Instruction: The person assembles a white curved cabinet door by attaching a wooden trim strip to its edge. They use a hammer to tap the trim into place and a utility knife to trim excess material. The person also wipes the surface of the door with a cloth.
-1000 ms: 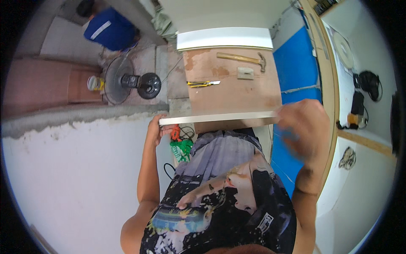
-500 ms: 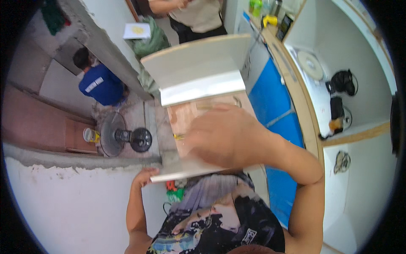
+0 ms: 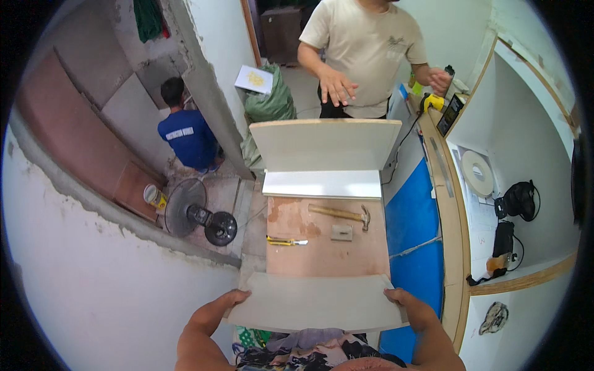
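Note:
A pale rectangular board (image 3: 318, 303) lies across the near end of the wooden work surface (image 3: 328, 263), close to my body. My left hand (image 3: 235, 298) grips its left end, and my right hand (image 3: 399, 298) grips the right end. Beyond the board lie a claw hammer (image 3: 337, 213) with a wooden handle, a yellow utility knife (image 3: 286, 241) with its blade out, and a small grey square piece (image 3: 341, 233). At the far end stands an upright panel (image 3: 325, 147), with a glossy white strip (image 3: 322, 184) along its foot.
A person in a beige shirt (image 3: 368, 55) stands beyond the panel, hands raised apart. Another in blue (image 3: 189, 137) crouches past the left wall. A fan (image 3: 185, 207) is at left; a blue sheet (image 3: 408, 232) and white cabinet (image 3: 526, 123) holding tools are at right.
My right hand has moved from over the work surface to the board's right end, uncovering the hammer, knife and grey piece. The view has shifted, showing more of the person in beige.

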### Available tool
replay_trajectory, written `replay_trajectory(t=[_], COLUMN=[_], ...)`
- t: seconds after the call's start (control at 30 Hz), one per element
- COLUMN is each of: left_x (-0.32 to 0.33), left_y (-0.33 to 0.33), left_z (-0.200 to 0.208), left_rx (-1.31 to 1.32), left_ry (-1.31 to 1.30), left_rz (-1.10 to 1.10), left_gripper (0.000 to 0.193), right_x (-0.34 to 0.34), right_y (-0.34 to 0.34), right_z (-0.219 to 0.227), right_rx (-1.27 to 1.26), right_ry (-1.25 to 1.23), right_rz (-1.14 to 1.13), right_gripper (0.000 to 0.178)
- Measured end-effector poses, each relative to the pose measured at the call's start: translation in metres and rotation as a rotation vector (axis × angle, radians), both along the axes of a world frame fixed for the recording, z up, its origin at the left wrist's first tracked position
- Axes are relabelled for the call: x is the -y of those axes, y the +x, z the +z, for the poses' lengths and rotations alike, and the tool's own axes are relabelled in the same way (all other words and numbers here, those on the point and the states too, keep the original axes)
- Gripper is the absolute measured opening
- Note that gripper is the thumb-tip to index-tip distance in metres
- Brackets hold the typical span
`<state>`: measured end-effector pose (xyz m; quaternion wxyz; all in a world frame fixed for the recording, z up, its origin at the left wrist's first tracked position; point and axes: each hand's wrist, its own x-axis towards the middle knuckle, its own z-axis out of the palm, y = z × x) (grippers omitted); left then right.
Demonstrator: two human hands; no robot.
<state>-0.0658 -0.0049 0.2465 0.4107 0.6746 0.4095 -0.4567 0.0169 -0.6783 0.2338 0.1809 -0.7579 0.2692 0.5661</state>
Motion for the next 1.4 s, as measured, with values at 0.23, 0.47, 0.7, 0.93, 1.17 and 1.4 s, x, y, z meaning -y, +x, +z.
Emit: replay_trajectory(t=[0.23, 0.47, 0.7, 0.93, 1.17, 1.4], left_x=[0.041, 0.002, -0.037, -0.060, -0.086, -0.067], left_y=[-0.028, -0.033, -0.022, 0.033, 0.122, 0.205], left_z=[0.028, -0.089, -0.190, -0.220, -0.241, -0.201], left_rx=[0.281, 0.405, 0.589, 0.589, 0.744, 0.657], left_ry=[0.530, 0.389, 0.208, 0.145, 0.526, 0.422], left_rz=[-0.184, 0.480, 0.571, 0.479, 0.027, -0.198], left_gripper=[0.087, 0.093, 0.074, 0.062, 0.058, 0.083], right_x=[-0.012, -0.045, -0.093, -0.139, -0.178, -0.207], right_y=[-0.078, -0.101, -0.168, -0.197, -0.181, -0.182], right_z=[0.018, -0.073, -0.133, -0.155, -0.150, -0.144], right_rx=[0.741, 0.906, 0.849, 0.899, 0.758, 0.789], right_ry=[-0.193, -0.195, 0.233, 0.132, 0.349, 0.481], right_rz=[-0.102, -0.472, -0.928, -1.092, -1.238, -1.408], right_gripper=[0.075, 0.089, 0.079, 0.057, 0.072, 0.075])
